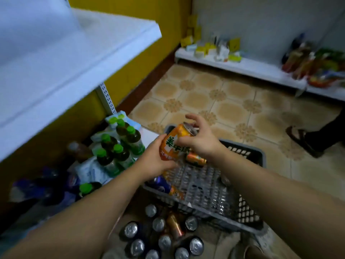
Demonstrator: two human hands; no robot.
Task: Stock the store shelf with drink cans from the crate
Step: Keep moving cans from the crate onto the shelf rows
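Both hands hold one orange drink can [172,144] above the grey plastic crate [242,152]. My left hand [155,159] grips its lower body from the left. My right hand [197,136] holds its upper part near the silver top, with some fingers lifted. Inside the crate lie another orange can [196,158], a dark blue can [161,184] and a further orange one [175,192]. The white store shelf [74,58] juts out at the upper left, above the bottles.
Green-capped bottles [119,146] and dark bottles stand on the low shelf at left. Several upright cans [160,234] cluster on the floor at the bottom. A low white shelf [242,66] with boxes and packets runs along the far wall. Another person's sandalled foot [302,139] is at right.
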